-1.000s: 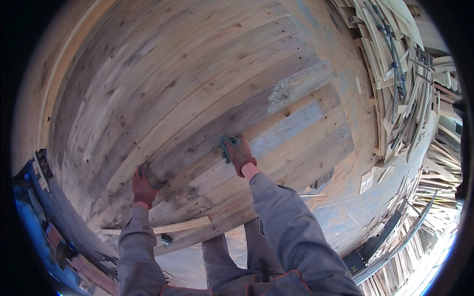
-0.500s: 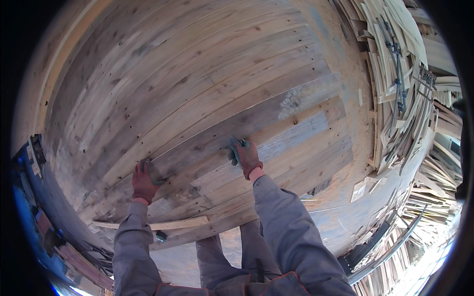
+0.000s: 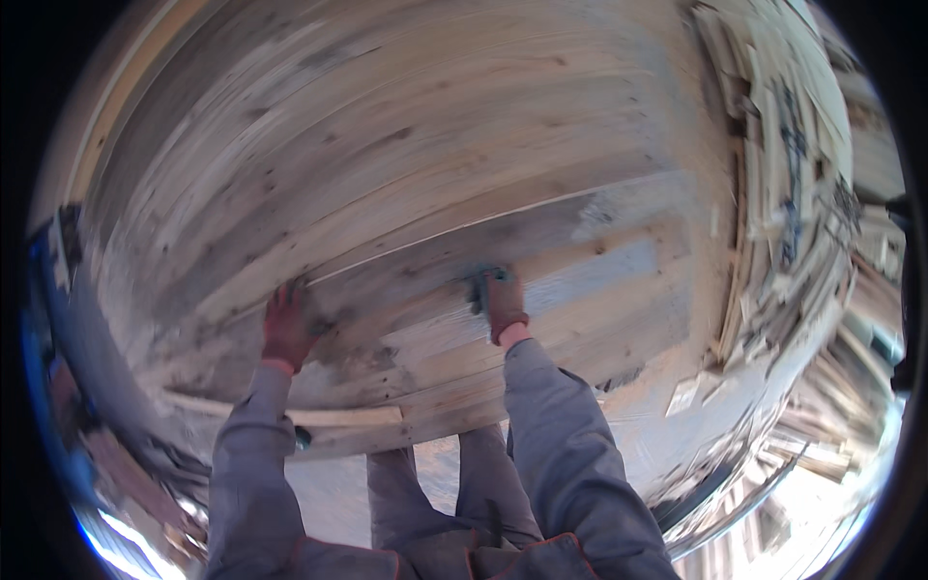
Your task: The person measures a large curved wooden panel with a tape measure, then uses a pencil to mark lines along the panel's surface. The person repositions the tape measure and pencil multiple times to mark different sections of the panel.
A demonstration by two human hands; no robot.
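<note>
My left hand (image 3: 288, 324), in a red and dark work glove, lies on the wooden planks (image 3: 425, 266) with its fingers spread. To its right is my right hand (image 3: 500, 298), gloved the same way. Its fingers are curled in against the planks near a pale, whitish board (image 3: 570, 280). Blur hides whether anything small is inside that grip. A narrow loose strip of wood (image 3: 338, 418) lies near my left forearm, along the near edge of the planks. Beside the strip sits a small dark green object (image 3: 303, 438), partly behind my sleeve.
Long planks run side by side across the large surface ahead. Piles of thin wood strips (image 3: 773, 184) stand at the right, with more scrap wood (image 3: 822, 425) at the lower right. A light timber beam (image 3: 121, 87) borders the far left. My legs (image 3: 493, 474) stand close to the near edge.
The view has turned slightly and is blurred by motion. My right hand has shifted a little to the right over the planks. My left hand stays spread on the wood.
</note>
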